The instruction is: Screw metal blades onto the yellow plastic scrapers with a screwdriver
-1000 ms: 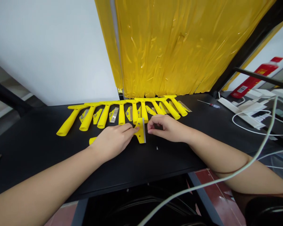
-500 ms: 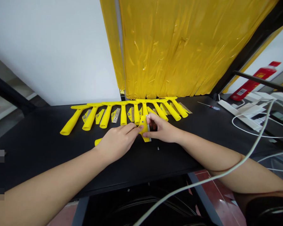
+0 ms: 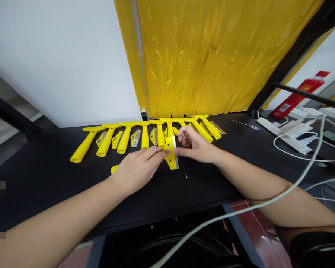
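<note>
Over the black table, my left hand is wrapped round a yellow scraper. Its wide head faces right, with a metal blade along the edge and two small holes or screws on its face. The handle's end pokes out at the left of my hand. Just right of the blade is my right hand, its fingers curled and the thumb stretched toward the edge; a gap shows between thumb and fingers, and nothing is visible in it. A small screw lies on the table below the scraper.
Behind my hands runs a row of yellow scraper handles, with yellow plates and metal blades between them. A screwdriver lies to the right. Beyond it are white plastic parts and a red bottle. A pale cable crosses in front of my right forearm.
My right hand has let go of the scraper head and drawn slightly to the right, uncovering more of the blade. My left hand keeps its hold.
</note>
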Demonstrator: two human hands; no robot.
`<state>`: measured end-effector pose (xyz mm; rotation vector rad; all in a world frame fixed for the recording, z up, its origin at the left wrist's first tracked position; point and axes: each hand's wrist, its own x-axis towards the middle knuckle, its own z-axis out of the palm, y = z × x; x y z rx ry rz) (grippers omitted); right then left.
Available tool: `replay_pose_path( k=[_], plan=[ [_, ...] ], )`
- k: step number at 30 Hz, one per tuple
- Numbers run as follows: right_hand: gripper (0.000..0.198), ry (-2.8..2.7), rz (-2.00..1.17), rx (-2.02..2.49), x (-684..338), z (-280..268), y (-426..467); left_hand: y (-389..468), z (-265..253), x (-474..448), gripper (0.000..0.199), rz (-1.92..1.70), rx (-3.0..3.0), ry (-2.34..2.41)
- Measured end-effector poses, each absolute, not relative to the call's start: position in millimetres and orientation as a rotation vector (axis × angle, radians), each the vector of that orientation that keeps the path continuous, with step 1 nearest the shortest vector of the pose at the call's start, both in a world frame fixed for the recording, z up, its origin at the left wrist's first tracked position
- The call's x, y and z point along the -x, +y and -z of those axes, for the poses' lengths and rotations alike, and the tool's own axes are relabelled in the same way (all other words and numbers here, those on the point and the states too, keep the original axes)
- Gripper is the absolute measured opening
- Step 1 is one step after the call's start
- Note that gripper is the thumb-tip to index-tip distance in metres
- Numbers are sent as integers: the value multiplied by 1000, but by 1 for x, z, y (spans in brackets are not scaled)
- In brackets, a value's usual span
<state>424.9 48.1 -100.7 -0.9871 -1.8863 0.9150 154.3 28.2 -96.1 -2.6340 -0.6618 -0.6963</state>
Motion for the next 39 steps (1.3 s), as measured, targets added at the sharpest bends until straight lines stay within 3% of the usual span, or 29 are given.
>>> replay_pose_path(
  k=[4, 8, 11, 15, 22, 28, 33, 35, 39],
  plan=[
    [31, -1774, -295, 1156, -505, 91, 89, 29, 95, -149, 30, 669, 2647, -682],
    [23, -1418, 150, 1706, -616, 94, 121, 28, 93, -148, 28, 711, 2632, -721],
    [18, -1288, 132, 1901, -670, 105, 122, 27, 91, -149, 28, 731, 2672, -604],
    [33, -1184, -15, 2096, -693, 118, 116, 29, 91, -150, 28, 679, 2720, -539],
    [38, -1110, -75, 2134, -697, 125, 123, 34, 91, -146, 29, 645, 2746, -615],
    [33, -1094, 73, 1970, -685, 120, 118, 32, 91, -147, 28, 642, 2718, -620],
    [12, -1167, 129, 1759, -645, 101, 120, 32, 92, -148, 29, 689, 2719, -605],
    [2, -1246, 81, 1667, -611, 93, 115, 31, 91, -149, 29, 702, 2718, -592],
    [13, -1546, -333, 1267, -516, 83, 82, 28, 89, -151, 28, 709, 2710, -574]
  ],
)
